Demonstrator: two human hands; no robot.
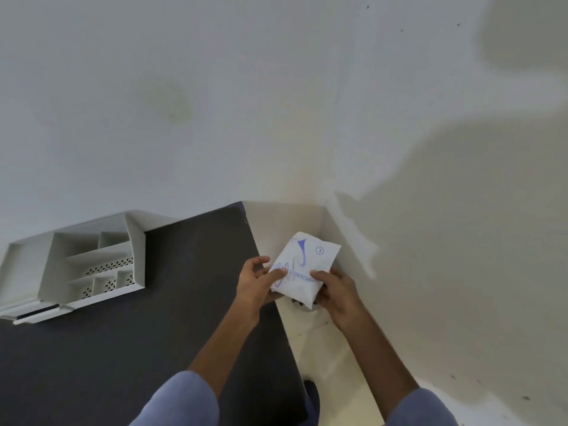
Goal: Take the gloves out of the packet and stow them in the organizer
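At far left a white organizer (92,265) stands on the dark desk (172,318), backed against the wall (215,103). Its compartments are open to view: a larger one at the top, a small one beside it, a long perforated section across the middle, and three small perforated cells along the front. No contents can be seen in any of them. A flat white tray section extends from its left side, with a low rail along the front edge.

To the right, past the desk's edge and above the pale floor (332,348), the left hand (256,282) grips the near left side of the packet (302,269), thumb on the printed face and fingers curled beneath. The packet is white with blue print, appears sealed and looks full; the gloves inside cannot be seen. The right hand (336,292) is closed on the packet's near right corner, thumb on top. Both forearms are bare, with blue sleeves (181,401) at the bottom edge
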